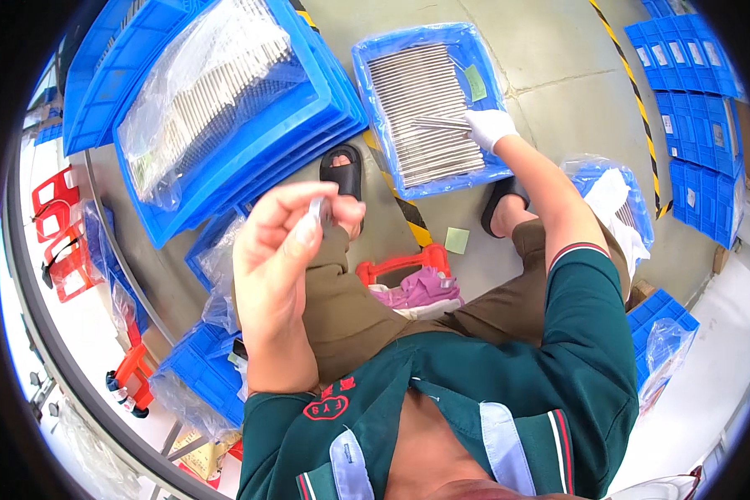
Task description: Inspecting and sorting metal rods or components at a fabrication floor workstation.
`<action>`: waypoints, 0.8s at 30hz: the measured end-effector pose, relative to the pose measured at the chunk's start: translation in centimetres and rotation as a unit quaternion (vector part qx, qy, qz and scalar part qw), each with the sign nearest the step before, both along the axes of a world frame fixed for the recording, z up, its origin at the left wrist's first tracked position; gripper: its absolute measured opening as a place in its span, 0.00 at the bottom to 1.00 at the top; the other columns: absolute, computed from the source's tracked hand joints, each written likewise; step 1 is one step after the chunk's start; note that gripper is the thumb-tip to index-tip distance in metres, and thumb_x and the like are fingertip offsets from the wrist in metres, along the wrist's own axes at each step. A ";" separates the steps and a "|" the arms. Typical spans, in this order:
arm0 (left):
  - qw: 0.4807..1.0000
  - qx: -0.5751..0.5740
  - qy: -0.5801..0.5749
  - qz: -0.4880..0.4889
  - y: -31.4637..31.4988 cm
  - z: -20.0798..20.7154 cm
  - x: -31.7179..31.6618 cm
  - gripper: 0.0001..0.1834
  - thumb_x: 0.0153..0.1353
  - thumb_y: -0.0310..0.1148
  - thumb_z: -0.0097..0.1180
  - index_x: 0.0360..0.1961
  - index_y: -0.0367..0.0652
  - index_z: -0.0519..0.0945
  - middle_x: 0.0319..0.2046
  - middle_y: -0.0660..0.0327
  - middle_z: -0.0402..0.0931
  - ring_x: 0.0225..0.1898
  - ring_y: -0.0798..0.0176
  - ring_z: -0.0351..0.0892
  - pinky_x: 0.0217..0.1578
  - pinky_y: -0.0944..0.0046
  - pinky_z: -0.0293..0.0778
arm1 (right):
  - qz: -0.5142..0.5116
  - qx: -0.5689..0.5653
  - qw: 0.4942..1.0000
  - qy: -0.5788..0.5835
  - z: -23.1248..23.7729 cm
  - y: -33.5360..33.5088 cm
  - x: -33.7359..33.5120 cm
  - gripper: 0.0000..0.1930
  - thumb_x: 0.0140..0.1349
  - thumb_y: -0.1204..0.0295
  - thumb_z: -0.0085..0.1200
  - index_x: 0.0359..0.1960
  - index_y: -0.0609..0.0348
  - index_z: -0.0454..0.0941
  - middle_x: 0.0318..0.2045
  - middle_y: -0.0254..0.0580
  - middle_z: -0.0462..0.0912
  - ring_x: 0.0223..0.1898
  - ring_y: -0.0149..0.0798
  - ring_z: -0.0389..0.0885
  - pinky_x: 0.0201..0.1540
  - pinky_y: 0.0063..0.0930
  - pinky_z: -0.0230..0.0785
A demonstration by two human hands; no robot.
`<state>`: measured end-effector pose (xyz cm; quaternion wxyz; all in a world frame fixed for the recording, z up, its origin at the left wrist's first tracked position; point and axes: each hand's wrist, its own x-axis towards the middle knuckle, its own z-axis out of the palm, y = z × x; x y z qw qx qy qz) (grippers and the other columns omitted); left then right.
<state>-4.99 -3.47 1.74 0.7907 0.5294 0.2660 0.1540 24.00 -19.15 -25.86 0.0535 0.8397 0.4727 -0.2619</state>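
Observation:
My bare left hand (279, 250) is raised close to the camera, thumb and fingers pinched on a small grey metal piece (318, 210). Most of that piece is hidden by the fingers, so its full shape cannot be made out. My right hand (490, 127), in a white glove, grips a few thin metal rods (440, 122) over a blue bin (496, 71). Inside this plastic-lined bin, many similar metal rods (421, 75) lie side by side in a close layer. A green paper slip (474, 82) rests at the bin's right side.
Stacked blue bins (329, 117) stand at the left, the top one holding more rods under clear plastic (250, 25). A smaller lined bin with white cloth (612, 196) is by my right knee. A red-framed stool (404, 265) with pink cloth sits between my legs. Blue crates (700, 137) line the right.

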 end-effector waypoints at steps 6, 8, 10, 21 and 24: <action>1.000 -0.009 0.027 -0.002 0.2 0.0 0.0 0.21 0.57 0.36 0.53 0.45 0.29 0.71 0.34 0.47 0.76 0.42 0.54 0.77 0.49 0.56 0.68 | 0.108 0.047 0.993 0.010 -4.8 3.7 0.7 0.07 0.50 0.67 0.54 0.29 0.55 0.74 0.29 0.50 0.80 0.35 0.51 0.79 0.36 0.42 0.70; 0.999 -0.016 0.029 -0.002 0.3 0.3 0.1 0.22 0.56 0.37 0.55 0.44 0.28 0.70 0.33 0.46 0.76 0.41 0.52 0.77 0.48 0.54 0.69 | 0.098 0.062 0.993 0.029 -5.6 5.1 0.3 0.11 0.45 0.67 0.59 0.29 0.55 0.74 0.28 0.48 0.79 0.34 0.50 0.78 0.37 0.41 0.70; 0.999 -0.028 0.038 0.005 0.2 0.5 0.2 0.23 0.56 0.37 0.56 0.44 0.28 0.70 0.33 0.46 0.76 0.41 0.51 0.77 0.47 0.54 0.69 | 0.118 0.058 0.990 0.050 -6.0 5.9 0.3 0.13 0.46 0.66 0.59 0.32 0.56 0.73 0.33 0.47 0.79 0.38 0.48 0.78 0.39 0.41 0.70; 0.996 -0.065 0.062 0.021 0.2 0.7 0.6 0.23 0.52 0.38 0.59 0.41 0.27 0.72 0.30 0.44 0.77 0.38 0.49 0.77 0.46 0.51 0.70 | 0.105 0.277 0.955 -0.025 -8.5 4.4 -0.9 0.19 0.40 0.65 0.62 0.36 0.53 0.74 0.35 0.40 0.74 0.40 0.45 0.73 0.42 0.38 0.67; 0.996 -0.064 0.059 0.020 0.2 0.7 0.6 0.23 0.52 0.38 0.59 0.41 0.27 0.72 0.29 0.44 0.77 0.37 0.49 0.78 0.45 0.51 0.71 | 0.080 0.264 0.961 -0.022 -9.6 4.6 -0.9 0.17 0.41 0.67 0.61 0.36 0.52 0.74 0.34 0.41 0.73 0.40 0.45 0.72 0.40 0.39 0.66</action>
